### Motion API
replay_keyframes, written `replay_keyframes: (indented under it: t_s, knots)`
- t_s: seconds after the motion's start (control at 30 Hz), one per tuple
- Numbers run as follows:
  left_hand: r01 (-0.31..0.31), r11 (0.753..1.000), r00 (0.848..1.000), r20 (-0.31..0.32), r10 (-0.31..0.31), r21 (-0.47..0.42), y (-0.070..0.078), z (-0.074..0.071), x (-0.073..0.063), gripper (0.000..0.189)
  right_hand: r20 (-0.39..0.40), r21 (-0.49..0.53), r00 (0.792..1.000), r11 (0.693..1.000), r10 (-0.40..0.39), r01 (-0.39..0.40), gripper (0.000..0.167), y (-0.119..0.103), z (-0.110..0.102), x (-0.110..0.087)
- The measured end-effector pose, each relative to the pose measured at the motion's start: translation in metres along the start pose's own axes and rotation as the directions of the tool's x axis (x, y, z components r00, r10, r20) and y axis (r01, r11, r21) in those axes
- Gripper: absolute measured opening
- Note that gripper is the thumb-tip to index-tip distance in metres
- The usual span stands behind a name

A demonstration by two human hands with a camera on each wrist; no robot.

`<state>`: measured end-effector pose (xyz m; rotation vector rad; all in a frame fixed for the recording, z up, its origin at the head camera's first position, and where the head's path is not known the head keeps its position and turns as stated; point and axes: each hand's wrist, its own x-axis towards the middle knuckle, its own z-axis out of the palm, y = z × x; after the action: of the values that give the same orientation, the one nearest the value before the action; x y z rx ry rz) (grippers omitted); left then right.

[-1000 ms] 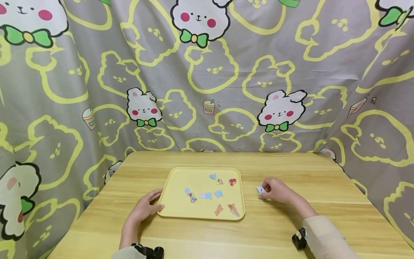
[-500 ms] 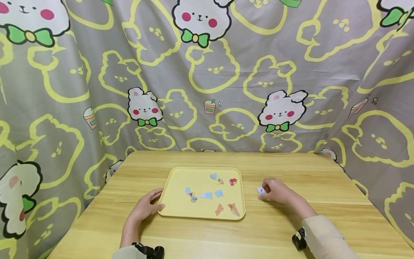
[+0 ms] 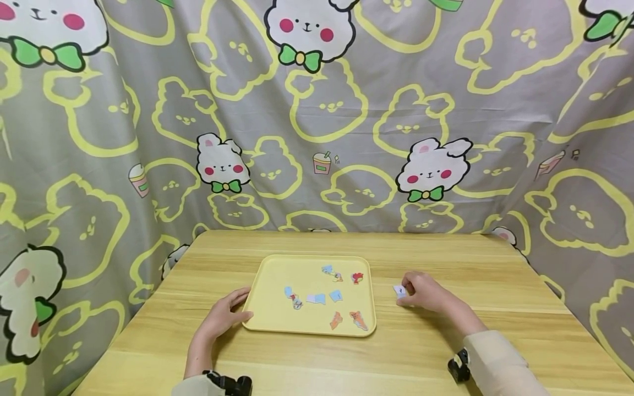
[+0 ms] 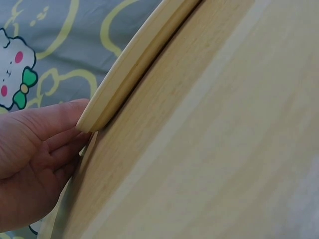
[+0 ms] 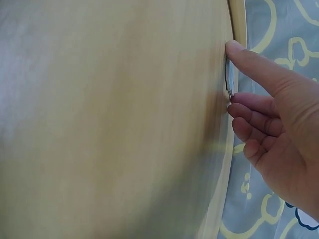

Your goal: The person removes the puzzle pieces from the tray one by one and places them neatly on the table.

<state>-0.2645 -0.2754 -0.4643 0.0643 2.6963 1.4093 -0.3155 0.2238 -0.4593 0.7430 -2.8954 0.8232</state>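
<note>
My left hand (image 3: 221, 316) rests against the left side of a yellow tray (image 3: 277, 325), its thumb at the near left corner and its fingers along the rim. The left wrist view shows the thumb (image 4: 60, 115) touching the tray's edge. To the right of the tray, my right hand (image 3: 426, 290) pinches a small pale blue and lilac puzzle piece (image 3: 399, 291) with a dark mark, close over the table. From the right wrist the piece (image 5: 230, 77) appears edge-on between thumb and index finger, and the other fingers are bent beneath.
On the tray lie several printed puzzle pieces: a red one (image 3: 357, 278), orange ones (image 3: 336, 320) and light blue ones (image 3: 336, 296). The wooden table (image 3: 317, 363) ends at the back against a grey patterned curtain (image 3: 317, 209).
</note>
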Motion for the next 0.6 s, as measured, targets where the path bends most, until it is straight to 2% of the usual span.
replay_keyframes:
  t_s: [0.3, 0.5, 0.6]
  knots:
    - [0.0, 1.0, 1.0, -0.002, 0.0, 0.0, -0.0006, 0.0001, 0.0002, 0.068, -0.001, -0.01, 1.0, 1.0, -0.017, 0.017, 0.039, -0.0005, -0.0003, -0.0002]
    - [0.004, 1.0, 1.0, -0.002, -0.004, 0.004, -0.0005, 0.0004, 0.0004, 0.069, -0.004, 0.042, 1.0, 0.999, 0.023, -0.023, 0.036, -0.0023, -0.0018, -0.0005]
    - [0.002, 1.0, 1.0, 0.0, -0.002, -0.002, -0.0004, 0.0004, 0.0005, 0.069, -0.018, 0.064, 0.999, 0.997, 0.034, -0.033, 0.043, -0.0031, -0.002, 0.0007]
